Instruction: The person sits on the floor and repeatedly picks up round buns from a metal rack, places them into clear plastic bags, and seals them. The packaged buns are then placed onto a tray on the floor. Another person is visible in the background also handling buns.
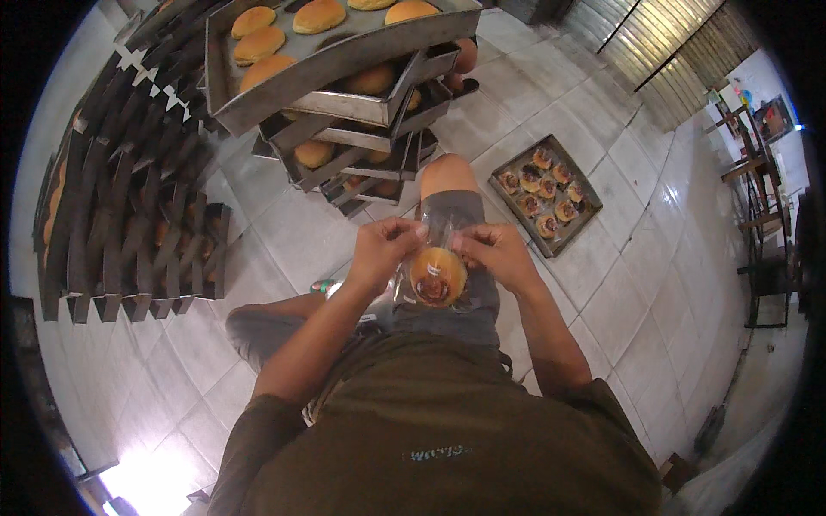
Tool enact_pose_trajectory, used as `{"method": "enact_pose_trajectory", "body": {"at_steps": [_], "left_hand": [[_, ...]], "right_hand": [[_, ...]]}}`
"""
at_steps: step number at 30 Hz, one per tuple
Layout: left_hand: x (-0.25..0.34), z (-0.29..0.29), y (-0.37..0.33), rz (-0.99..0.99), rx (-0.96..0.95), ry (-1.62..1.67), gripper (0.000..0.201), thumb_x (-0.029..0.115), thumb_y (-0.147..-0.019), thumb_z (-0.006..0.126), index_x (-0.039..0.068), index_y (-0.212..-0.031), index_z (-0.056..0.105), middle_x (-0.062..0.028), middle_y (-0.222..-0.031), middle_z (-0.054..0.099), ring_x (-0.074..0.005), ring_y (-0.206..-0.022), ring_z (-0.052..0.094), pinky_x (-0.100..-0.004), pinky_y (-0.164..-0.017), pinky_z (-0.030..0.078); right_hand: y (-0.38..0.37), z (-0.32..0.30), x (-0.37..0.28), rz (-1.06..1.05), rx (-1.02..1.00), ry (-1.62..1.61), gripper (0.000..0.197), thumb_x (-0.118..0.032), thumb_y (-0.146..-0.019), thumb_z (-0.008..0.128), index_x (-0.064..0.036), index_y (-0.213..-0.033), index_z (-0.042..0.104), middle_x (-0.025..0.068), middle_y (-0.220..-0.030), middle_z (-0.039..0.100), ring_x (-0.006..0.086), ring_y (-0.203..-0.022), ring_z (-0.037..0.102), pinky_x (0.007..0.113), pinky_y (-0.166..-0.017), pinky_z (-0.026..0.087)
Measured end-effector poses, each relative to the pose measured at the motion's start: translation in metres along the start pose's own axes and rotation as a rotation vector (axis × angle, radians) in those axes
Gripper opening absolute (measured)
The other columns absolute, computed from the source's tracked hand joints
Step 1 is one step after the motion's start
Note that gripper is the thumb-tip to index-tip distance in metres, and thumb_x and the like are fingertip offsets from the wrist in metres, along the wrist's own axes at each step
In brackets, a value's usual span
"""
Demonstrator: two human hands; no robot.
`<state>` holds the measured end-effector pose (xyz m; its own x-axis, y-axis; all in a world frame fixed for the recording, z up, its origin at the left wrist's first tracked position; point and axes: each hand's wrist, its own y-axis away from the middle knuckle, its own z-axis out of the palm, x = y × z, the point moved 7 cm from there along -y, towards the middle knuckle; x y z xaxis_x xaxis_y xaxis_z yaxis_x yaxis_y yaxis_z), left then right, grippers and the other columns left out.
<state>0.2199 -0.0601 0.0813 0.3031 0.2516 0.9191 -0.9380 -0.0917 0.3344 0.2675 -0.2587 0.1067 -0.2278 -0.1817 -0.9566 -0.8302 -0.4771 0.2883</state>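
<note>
A round golden bun with a dark brown topping lies inside a clear plastic bag above my lap. My left hand pinches one upper corner of the bag between thumb and fingers. On the other side, my right hand pinches the opposite corner, so the top of the bag is stretched between them. The bun hangs below and between both hands. More clear plastic, partly hidden by my left forearm, rests on my lap.
A metal tray of several topped buns sits on the tiled floor to the right. Ahead, stacked trays hold plain golden buns. More stacked trays stand at the left. Chairs line the far right.
</note>
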Motion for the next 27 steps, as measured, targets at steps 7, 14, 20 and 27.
{"method": "enact_pose_trajectory", "body": {"at_steps": [7,14,20,27], "left_hand": [[-0.017,-0.008,0.048,-0.130,0.062,-0.015,0.017,0.016,-0.098,0.067,0.000,-0.100,0.067,-0.0037,-0.093,0.064,-0.0142,-0.086,0.062,-0.0305,-0.076,0.057],[0.026,-0.019,0.024,0.165,0.163,0.083,0.025,0.024,-0.099,0.065,0.000,-0.092,0.065,-0.0015,-0.083,0.062,-0.0089,-0.077,0.057,-0.0274,-0.073,0.050],[0.001,-0.023,0.092,0.075,0.111,-0.336,0.018,0.018,-0.095,0.067,0.001,-0.089,0.067,0.0008,-0.085,0.064,-0.0088,-0.087,0.056,-0.0264,-0.081,0.044],[-0.048,-0.005,0.097,0.213,0.027,-0.774,0.025,0.026,-0.093,0.066,0.001,-0.094,0.068,-0.0145,-0.086,0.067,-0.0281,-0.084,0.064,-0.0400,-0.075,0.049]], "right_hand": [[0.021,-0.004,0.023,0.096,0.082,-0.455,0.012,-0.010,-0.086,0.075,0.0007,-0.088,0.071,0.0019,-0.074,0.064,0.0072,-0.060,0.053,0.023,-0.056,0.040],[0.014,-0.022,0.004,-0.020,0.256,-0.469,0.009,-0.006,-0.081,0.074,-0.0012,-0.080,0.067,0.0009,-0.069,0.060,0.0074,-0.058,0.049,0.023,-0.055,0.036],[0.079,-0.011,0.011,0.073,0.202,-0.200,0.013,-0.010,-0.082,0.077,-0.0022,-0.077,0.068,-0.0010,-0.069,0.062,0.0051,-0.061,0.050,0.022,-0.056,0.036],[0.095,-0.014,0.075,0.025,0.342,0.080,0.019,-0.013,-0.084,0.076,0.0037,-0.089,0.070,0.0042,-0.076,0.068,0.0096,-0.067,0.061,0.025,-0.063,0.048]]}}
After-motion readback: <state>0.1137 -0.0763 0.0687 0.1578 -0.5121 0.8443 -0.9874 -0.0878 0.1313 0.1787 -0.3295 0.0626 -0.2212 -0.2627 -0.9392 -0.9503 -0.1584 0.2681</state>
